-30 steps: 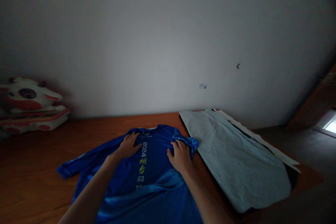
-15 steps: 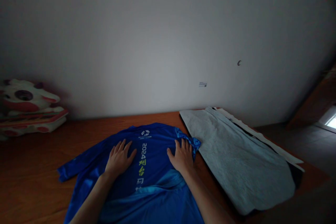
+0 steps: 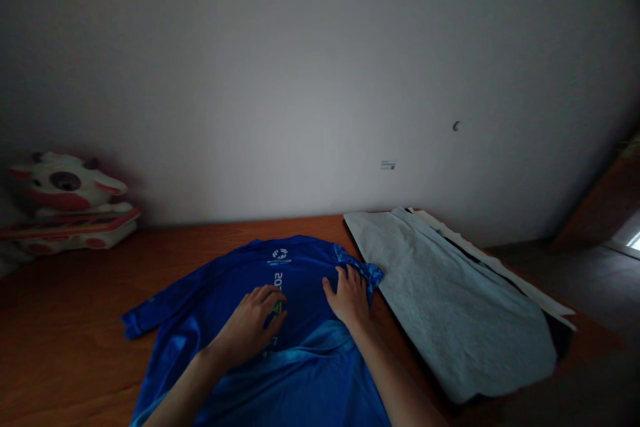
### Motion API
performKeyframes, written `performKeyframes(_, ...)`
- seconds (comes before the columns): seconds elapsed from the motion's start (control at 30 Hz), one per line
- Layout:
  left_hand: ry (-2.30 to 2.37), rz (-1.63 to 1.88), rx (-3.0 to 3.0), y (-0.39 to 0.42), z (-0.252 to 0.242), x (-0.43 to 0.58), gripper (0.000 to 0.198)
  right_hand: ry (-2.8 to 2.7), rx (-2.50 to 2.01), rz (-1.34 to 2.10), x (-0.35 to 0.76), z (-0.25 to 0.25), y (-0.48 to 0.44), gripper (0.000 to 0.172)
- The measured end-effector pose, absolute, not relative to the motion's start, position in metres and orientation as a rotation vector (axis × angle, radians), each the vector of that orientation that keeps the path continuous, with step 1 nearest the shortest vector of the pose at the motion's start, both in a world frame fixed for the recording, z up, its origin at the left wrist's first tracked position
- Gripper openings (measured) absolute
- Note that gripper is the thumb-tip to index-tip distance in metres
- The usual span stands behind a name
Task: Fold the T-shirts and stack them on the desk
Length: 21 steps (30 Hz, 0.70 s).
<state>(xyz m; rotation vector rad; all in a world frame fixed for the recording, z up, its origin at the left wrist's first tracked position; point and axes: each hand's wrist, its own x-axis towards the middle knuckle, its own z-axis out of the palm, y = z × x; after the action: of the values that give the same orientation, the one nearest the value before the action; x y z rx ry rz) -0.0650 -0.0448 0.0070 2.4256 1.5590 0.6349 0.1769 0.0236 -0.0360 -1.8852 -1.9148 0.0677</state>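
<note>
You've got the blue shirt (image 3: 307,300) lying on the wooden table (image 3: 60,320) at 6 o'clock from the middle of your view, collar end away from you. Your left hand (image 3: 253,323) is over the print, thumb apart and fingers loosely curved; can't tell if it's pressing or just hovering. Your right hand (image 3: 350,297) looks rested on the cloth with fingers spread, just beside the bunched patterned sleeve (image 3: 371,272) at 5 o'clock. That sleeve is what I'd watch tbh: its end is right up against the grey cloth (image 3: 450,300) at 4 o'clock, so a sideways shove there could ruck it further or nudge the grey stuff askew. The fabric looks slick, so if your left hand drags while the right one pins, you could get a diagonal wrinkle across the chest. The lighter blue cloth (image 3: 295,380) at 6 o'clock overlaps the print, and pushing down on that edge might set a crease. The plain sleeve (image 3: 155,317) at 8 o'clock has nothing holding it, so a pull could swing it. The cow toy (image 3: 75,200) at 9 o'clock is well clear, no worries there.
</note>
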Motion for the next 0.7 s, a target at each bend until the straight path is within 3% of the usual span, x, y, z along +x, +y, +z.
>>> performKeyframes(0.17, 1.413, 0.487, 2.360, -0.106, 0.010, -0.036, 0.040, -1.853, -1.842, 0.087, 0.186, -0.036, 0.025, 0.047)
performKeyframes(0.33, 1.415, 0.401, 2.347, -0.136, -0.004, -0.045, 0.068, -1.832, -1.990, 0.033, 0.217, -0.022, 0.030, 0.062)
performKeyframes(0.4, 1.383, 0.385, 2.360, -0.137, -0.004, -0.050, 0.064, -1.883, -2.069, 0.072, 0.228, -0.014, 0.032, 0.057)
performKeyframes(0.5, 1.364, 0.449, 2.365, -0.130, 0.001, -0.055, 0.054, -2.016, -2.031, 0.184, 0.234, -0.004, 0.030, 0.029)
performKeyframes(0.57, 1.409, 0.547, 2.310, -0.121, 0.006, -0.055, 0.041, -2.090, -1.954, 0.204, 0.233, 0.002, 0.025, 0.020)
performKeyframes(0.7, 1.548, 0.758, 2.144, -0.094, 0.016, -0.046, 0.030, -2.184, -1.757, 0.243, 0.226, 0.013, 0.018, 0.044)
